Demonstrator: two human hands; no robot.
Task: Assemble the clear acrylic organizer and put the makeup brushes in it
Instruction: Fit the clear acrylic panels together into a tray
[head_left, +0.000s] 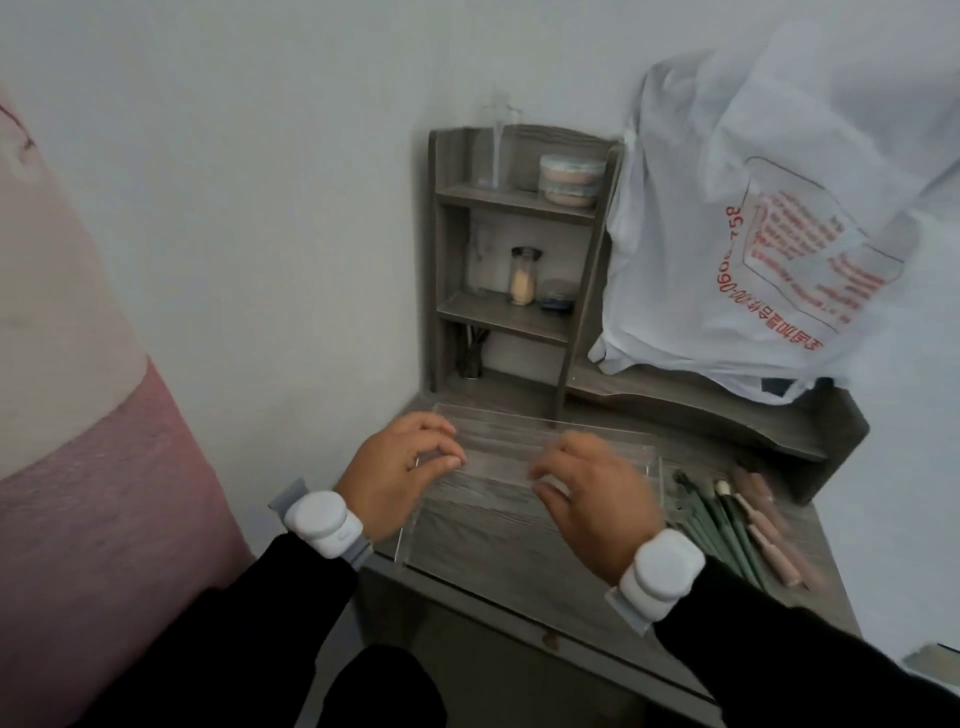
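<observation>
Clear acrylic panels (498, 457) lie flat and overlapping on the grey wooden desk (519, 561), their edges only faintly visible. My left hand (400, 473) is at the panels' left edge with its fingers curled, thumb and fingertips at the edge of one panel. My right hand (587, 493) hovers over the panels' right part with bent fingers, blurred; whether it grips a panel is unclear. Several makeup brushes (727, 519), green-handled and pink-handled, lie side by side on the desk right of the panels.
A small grey shelf unit (514, 260) stands at the desk's back against the wall, holding a jar, a round tin and a cup of pens. A white printed plastic bag (753, 218) hangs at the back right. A pink surface (104, 493) lies to the left.
</observation>
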